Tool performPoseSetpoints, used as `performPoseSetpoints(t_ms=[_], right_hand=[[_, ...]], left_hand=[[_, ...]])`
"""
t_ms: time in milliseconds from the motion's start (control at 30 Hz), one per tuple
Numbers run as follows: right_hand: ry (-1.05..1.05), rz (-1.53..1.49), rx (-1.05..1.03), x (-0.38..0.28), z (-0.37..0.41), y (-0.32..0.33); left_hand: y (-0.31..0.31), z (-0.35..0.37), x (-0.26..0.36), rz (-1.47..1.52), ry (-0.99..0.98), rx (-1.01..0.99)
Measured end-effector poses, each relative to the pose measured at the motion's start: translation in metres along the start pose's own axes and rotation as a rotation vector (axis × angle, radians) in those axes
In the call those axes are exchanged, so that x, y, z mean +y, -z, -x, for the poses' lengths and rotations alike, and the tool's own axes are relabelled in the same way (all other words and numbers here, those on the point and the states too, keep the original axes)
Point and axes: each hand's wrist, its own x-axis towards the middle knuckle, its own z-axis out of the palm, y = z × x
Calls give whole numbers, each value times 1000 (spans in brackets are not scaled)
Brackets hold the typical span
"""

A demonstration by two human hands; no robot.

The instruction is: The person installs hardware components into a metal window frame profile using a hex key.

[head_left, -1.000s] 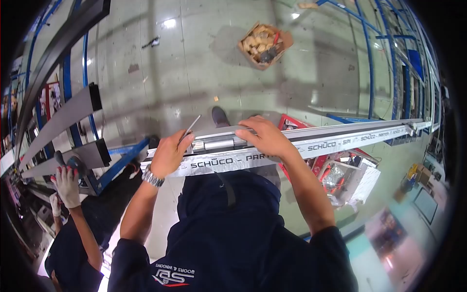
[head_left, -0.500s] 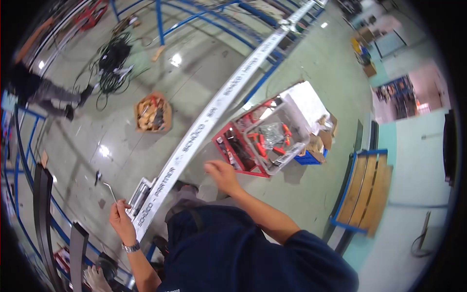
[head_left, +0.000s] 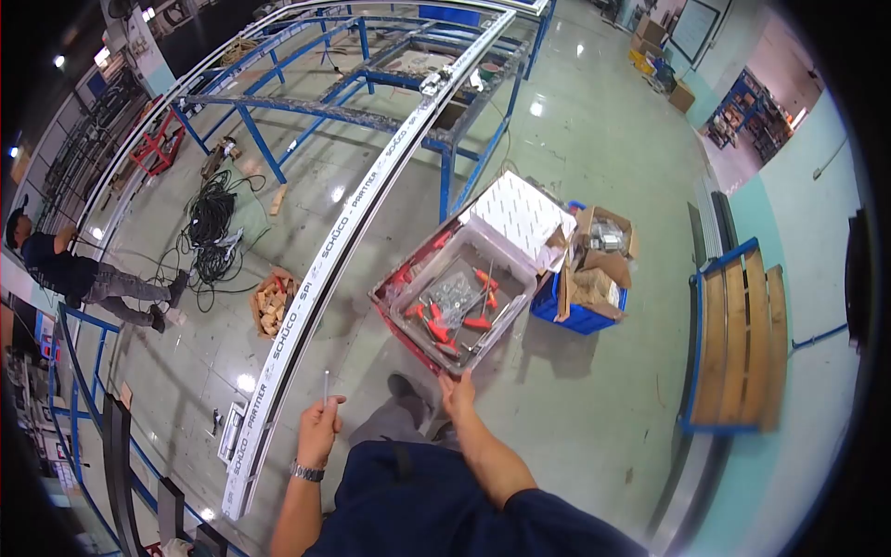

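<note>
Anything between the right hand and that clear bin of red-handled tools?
Nothing visible. The right hand is at the near corner of the clear bin; whether it is touching I cannot tell. The left hand holds a thin metal rod off to the side, by the long profile.

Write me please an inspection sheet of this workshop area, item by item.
Surface: glossy grey-green concrete floor; no table seen.
Job's things: long white-wrapped metal profile on blue steel trestles; clear plastic tool bin on red cart.
Clutter: open cardboard box of wooden blocks; blue plastic crate holding cardboard boxes.
Hands: left hand shut on thin metal rod; right hand at the bin's near rim, grip unclear.
Cables: black cable bundle loose on the floor.
Surroundings: another person bent over at the left; wooden slats in a blue frame.
</note>
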Motion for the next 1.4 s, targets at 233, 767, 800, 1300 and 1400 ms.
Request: performPoseSetpoints(t_ms=[233, 767, 800, 1300, 1400], right_hand=[[-32, 50, 133, -38, -8, -19], [-259, 478, 0, -189, -65, -76], [-266, 553, 10, -207, -61, -82], [160, 167, -11, -470, -134, -6], [205, 246, 125, -555, -119, 53]], left_hand=[[-78, -120, -29, -107, -41, -8], [-218, -260, 21, -275, -61, -276], [-232, -257, 31, -289, -58, -300], [-607, -252, 121, -841, -563, -521], [-671, -356, 190, -778, -805, -118]])
